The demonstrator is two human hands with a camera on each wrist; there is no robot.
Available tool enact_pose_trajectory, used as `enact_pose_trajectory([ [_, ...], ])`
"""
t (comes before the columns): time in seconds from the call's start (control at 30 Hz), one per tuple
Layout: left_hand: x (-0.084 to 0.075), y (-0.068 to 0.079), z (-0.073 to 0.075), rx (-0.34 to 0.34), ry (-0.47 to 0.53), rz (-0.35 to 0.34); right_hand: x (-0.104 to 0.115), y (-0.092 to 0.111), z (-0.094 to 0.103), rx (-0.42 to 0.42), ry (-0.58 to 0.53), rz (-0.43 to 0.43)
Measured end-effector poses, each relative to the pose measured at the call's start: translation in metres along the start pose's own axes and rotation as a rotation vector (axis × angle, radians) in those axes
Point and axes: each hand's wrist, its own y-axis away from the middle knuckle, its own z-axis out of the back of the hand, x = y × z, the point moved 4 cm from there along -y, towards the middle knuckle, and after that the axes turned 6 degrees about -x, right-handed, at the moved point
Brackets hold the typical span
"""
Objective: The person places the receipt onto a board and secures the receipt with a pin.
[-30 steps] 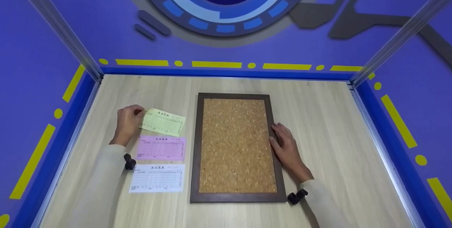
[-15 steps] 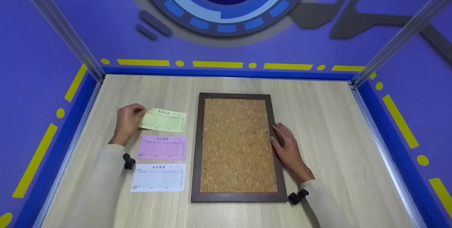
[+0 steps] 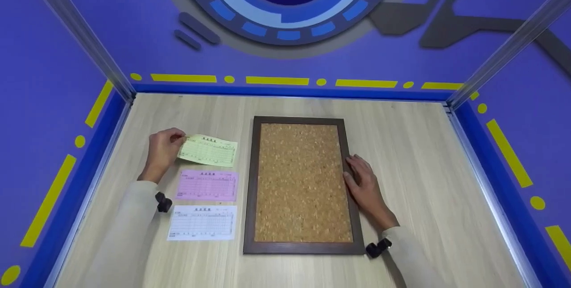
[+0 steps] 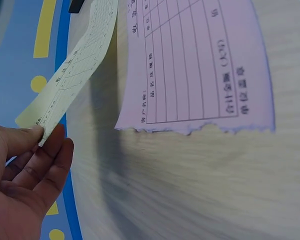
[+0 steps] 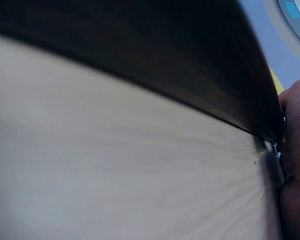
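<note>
My left hand pinches the left end of a pale yellow-green printed receipt slip between thumb and fingertips. In the left wrist view the slip is lifted at the held end and bends away over the table, casting a shadow. Just below it in the head view lies a pink slip of the same kind, with a torn left edge, and below that a white one. My right hand rests against the right side of a brown-framed cork board, thumb and fingertips at the frame.
The light wooden table is bounded by blue-purple panels at the back and both sides, with metal posts in the corners. Small black devices sit at both wrists. The cork board stands close to the right of the slips.
The yellow-green slip's free end has swung slightly up and away from the pink slip, so it lies less slanted. The left hand keeps its pinch; the right hand stays at the frame.
</note>
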Motion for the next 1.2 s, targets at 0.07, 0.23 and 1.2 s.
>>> enact_pose_trajectory([
  [0.07, -0.001, 0.0, 0.0, 0.0, 0.004, 0.002, 0.0, 0.0, 0.0, 0.001, 0.001, 0.002],
  [0.23, -0.005, 0.002, 0.003, -0.012, 0.019, -0.009, -0.001, -0.001, 0.0, -0.006, -0.005, 0.012],
  [1.2, -0.028, 0.003, 0.026, -0.042, 0.039, 0.005, 0.0, -0.001, 0.0, 0.005, 0.008, 0.002],
])
